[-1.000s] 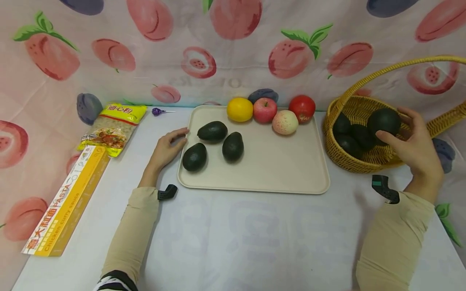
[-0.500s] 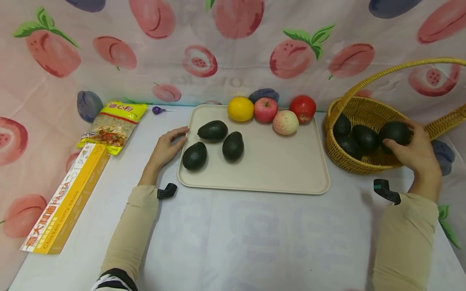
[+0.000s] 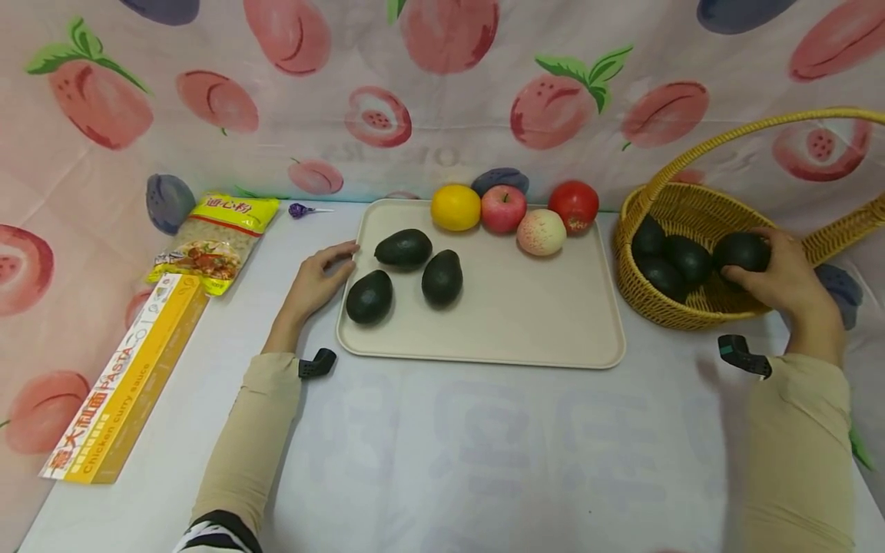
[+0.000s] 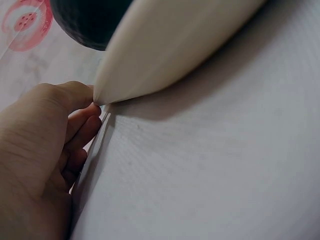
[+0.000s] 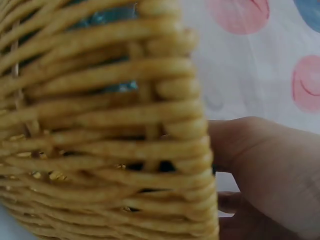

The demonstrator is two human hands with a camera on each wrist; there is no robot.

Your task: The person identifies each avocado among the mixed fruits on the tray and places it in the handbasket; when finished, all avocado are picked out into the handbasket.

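At the basket's right side in the head view, my right hand (image 3: pixel 795 276) holds a dark avocado (image 3: pixel 742 252) between thumb and fingers, inside the rim. Several other dark avocados (image 3: pixel 687 259) lie to its left in the wicker basket (image 3: pixel 660 309). The right wrist view is mostly woven basket wall (image 5: pixel 100 150), which hides the fingertips. My left hand (image 3: pixel 314 284) rests at the left edge of the beige tray (image 3: pixel 525 322), fingers relaxed. In the left wrist view its thumb (image 4: pixel 75 94) touches the tray's rim. Avocados (image 3: pixel 442 278) lie on the tray's left half.
Along the tray's back are a lemon (image 3: pixel 455 207), an apple (image 3: pixel 503 209), a peach (image 3: pixel 541 233) and a red fruit (image 3: pixel 575 206). Left of it lie a bag of pasta (image 3: pixel 214 242), a yellow pasta box (image 3: pixel 127 384) and a lollipop (image 3: pixel 299 210). The basket's tall handle (image 3: pixel 760 123) arches overhead.
My right hand has lowered the avocado deeper into the basket and slightly rightward, to rest beside the others. The left hand has stayed at the tray's edge.
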